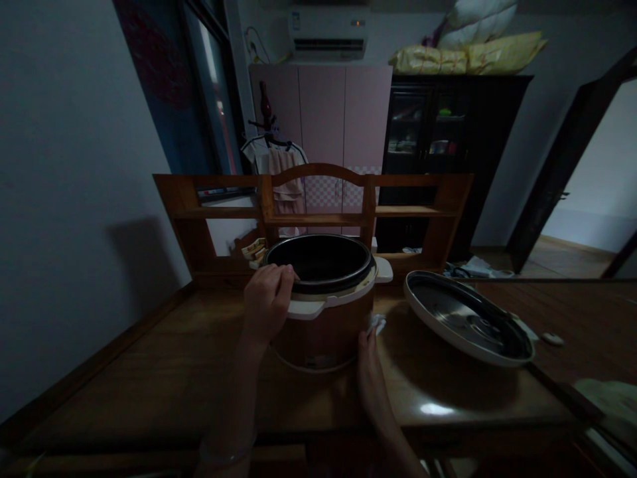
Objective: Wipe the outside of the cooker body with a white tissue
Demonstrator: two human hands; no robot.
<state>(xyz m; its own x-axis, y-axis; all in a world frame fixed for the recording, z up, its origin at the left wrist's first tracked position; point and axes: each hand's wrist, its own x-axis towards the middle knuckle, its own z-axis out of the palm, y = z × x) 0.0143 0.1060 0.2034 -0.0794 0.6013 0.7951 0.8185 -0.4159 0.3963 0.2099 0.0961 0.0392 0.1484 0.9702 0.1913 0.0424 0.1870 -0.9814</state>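
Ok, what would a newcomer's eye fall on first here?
Likely the open cooker mid-table, its dark inner pot uncovered. Next, the left hand curled at the cooker's near-left rim, and the right hand low at its right side, by a white wad. Then the round lid, underside up, further right.
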